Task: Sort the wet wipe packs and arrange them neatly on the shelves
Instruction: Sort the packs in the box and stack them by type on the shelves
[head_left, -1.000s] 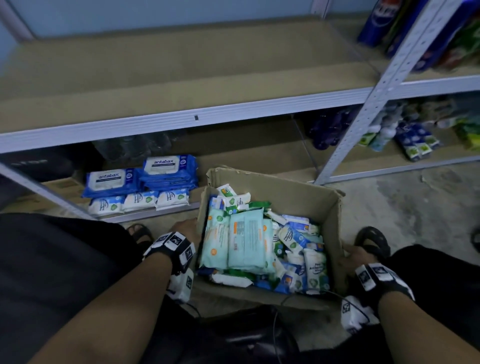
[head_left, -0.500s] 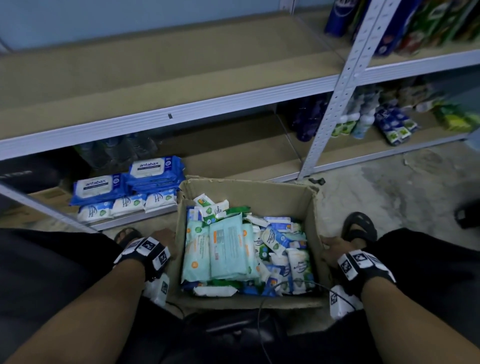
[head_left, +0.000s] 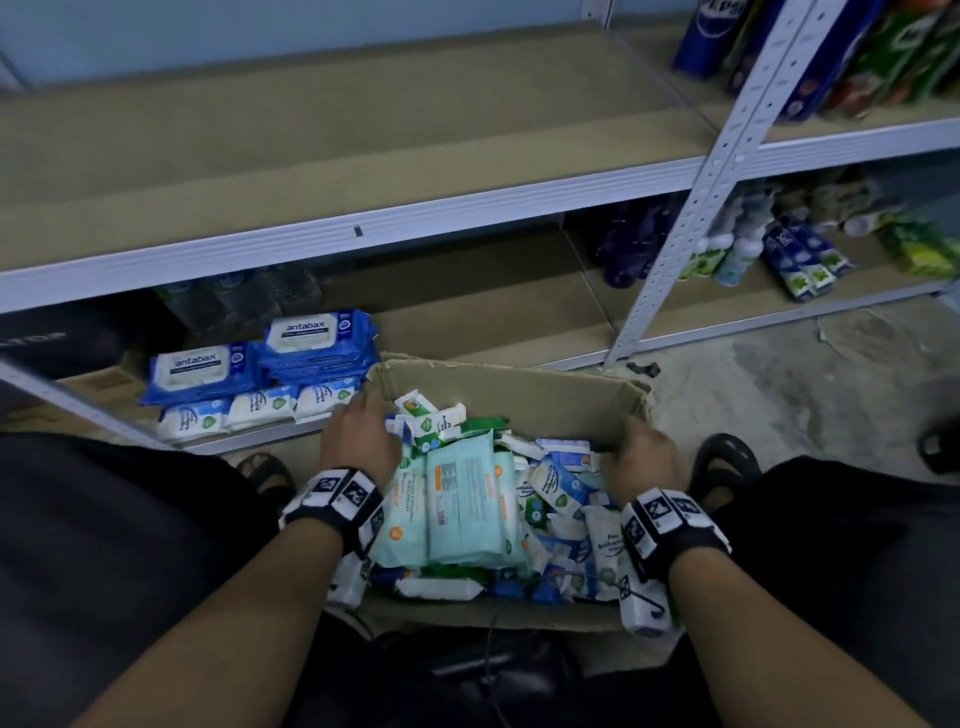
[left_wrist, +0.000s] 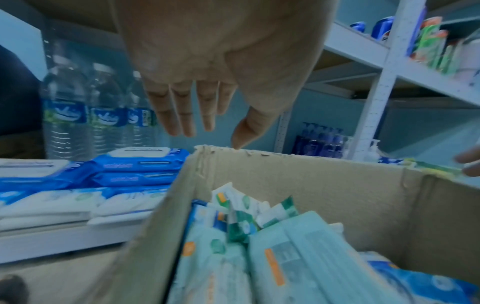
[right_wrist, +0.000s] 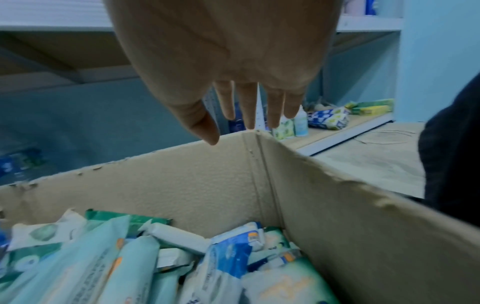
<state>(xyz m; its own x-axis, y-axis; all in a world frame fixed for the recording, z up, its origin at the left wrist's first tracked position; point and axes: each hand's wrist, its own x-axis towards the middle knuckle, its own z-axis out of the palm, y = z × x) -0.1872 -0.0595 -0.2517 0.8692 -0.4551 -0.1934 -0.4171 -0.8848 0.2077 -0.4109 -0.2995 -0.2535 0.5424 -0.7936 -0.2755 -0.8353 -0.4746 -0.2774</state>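
Observation:
An open cardboard box (head_left: 519, 382) sits on the floor between my knees, full of mixed wet wipe packs. Two large teal packs (head_left: 465, 499) lie on top, with small white-and-blue packs (head_left: 556, 488) around them. My left hand (head_left: 363, 415) hovers over the box's far left corner, fingers straight and holding nothing; in the left wrist view its thumb tip (left_wrist: 237, 145) is at the rim. My right hand (head_left: 623, 441) reaches over the far right corner, also with straight fingers (right_wrist: 250, 115) and holding nothing. Blue Antabax packs (head_left: 311, 338) and small white packs (head_left: 260, 408) sit on the bottom shelf (head_left: 467, 322).
The middle shelf board (head_left: 363, 130) is bare. Water bottles (left_wrist: 64, 113) stand behind the shelved packs. A perforated upright post (head_left: 691, 208) separates a bay holding dark bottles (head_left: 628, 249) and other products (head_left: 800, 260). My sandalled feet (head_left: 722, 462) flank the box on concrete floor.
Both hands left the box's outer sides near its front corners. They rose and moved forward over the contents toward the far corners.

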